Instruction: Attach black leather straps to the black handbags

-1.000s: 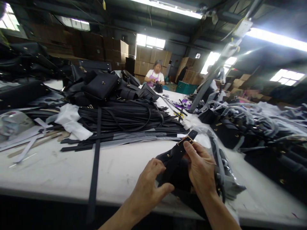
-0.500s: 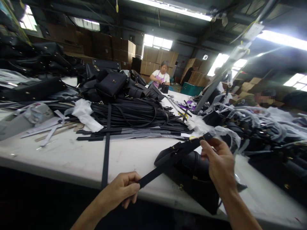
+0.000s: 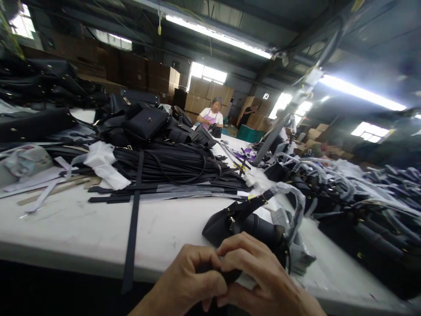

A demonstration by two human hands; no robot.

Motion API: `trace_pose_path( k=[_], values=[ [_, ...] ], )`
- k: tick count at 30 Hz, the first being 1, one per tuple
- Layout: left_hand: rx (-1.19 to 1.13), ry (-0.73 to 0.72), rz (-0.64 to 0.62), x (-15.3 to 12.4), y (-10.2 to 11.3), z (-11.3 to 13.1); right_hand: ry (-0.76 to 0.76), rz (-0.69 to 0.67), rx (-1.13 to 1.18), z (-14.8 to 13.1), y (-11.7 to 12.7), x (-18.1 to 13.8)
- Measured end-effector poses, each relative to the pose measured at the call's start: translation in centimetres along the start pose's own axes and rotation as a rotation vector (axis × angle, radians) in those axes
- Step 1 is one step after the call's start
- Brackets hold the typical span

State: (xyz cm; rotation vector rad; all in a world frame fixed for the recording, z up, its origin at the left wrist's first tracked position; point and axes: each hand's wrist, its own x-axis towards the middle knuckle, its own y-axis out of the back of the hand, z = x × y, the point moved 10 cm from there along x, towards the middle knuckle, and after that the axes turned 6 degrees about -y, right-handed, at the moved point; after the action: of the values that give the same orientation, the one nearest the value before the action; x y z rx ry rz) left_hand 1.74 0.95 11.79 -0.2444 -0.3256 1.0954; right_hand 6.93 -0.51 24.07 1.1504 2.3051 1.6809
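Observation:
A black handbag (image 3: 259, 226) rests at the table's front edge, its upper handle part wrapped in clear plastic. A black strap (image 3: 251, 208) with a metal buckle rises from it and slants down toward my hands. My left hand (image 3: 194, 274) and my right hand (image 3: 256, 267) meet in front of the bag, fingertips nearly touching. Both are closed round a dark piece of the strap, which shows only in part between the fingers. The strap's lower end is hidden by my hands.
A long pile of black straps (image 3: 177, 164) lies across the white table (image 3: 164, 228), one strap (image 3: 133, 228) hanging over the front edge. Black bags (image 3: 144, 123) are heaped behind. More plastic-wrapped bags (image 3: 348, 224) crowd the right. A person in a pink apron (image 3: 210, 117) works at the far end.
My right hand has come down and left from the strap's upper buckled end to meet my left hand. My left hand has shifted right. The view has turned slightly.

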Motion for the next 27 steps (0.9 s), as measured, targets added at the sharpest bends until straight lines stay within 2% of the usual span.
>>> trace_pose_path(
  k=[3,5,7,8,10,13,16,19,23,27],
  values=[
    [-0.019,-0.055,-0.075,1.6,-0.6,1.1,-0.003,0.05,0.157,0.9,2.7,-0.8],
    [0.118,-0.211,0.016,3.4,0.6,3.3,-0.042,0.165,0.207,2.1,5.4,-1.6],
    [0.38,-0.383,0.18,5.4,1.8,5.6,-0.122,0.312,0.199,3.6,8.5,-2.7],
    [0.526,-0.448,0.213,6.5,1.6,6.2,-0.169,0.371,0.178,4.4,9.8,-3.3],
    [0.769,-0.555,0.181,8.9,0.0,6.3,-0.266,0.449,0.106,5.9,11.9,-4.4],
    [1.019,-0.616,0.09,12.4,-2.6,4.2,-0.389,0.502,-0.044,7.6,13.6,-5.5],
    [1.165,-0.554,0.042,14.8,-3.9,2.1,-0.407,0.47,-0.162,8.3,13.8,-5.3],
    [1.161,-0.502,-0.054,15.4,-4.8,1.4,-0.432,0.416,-0.238,9.5,13.3,-4.9],
    [0.918,-0.465,-0.095,14.6,-4.2,2.3,-0.452,0.338,-0.332,11.8,11.9,-4.6],
    [0.608,-0.342,-0.092,14.0,-2.5,2.1,-0.393,0.203,-0.393,13.0,9.7,-3.9]
  ],
)
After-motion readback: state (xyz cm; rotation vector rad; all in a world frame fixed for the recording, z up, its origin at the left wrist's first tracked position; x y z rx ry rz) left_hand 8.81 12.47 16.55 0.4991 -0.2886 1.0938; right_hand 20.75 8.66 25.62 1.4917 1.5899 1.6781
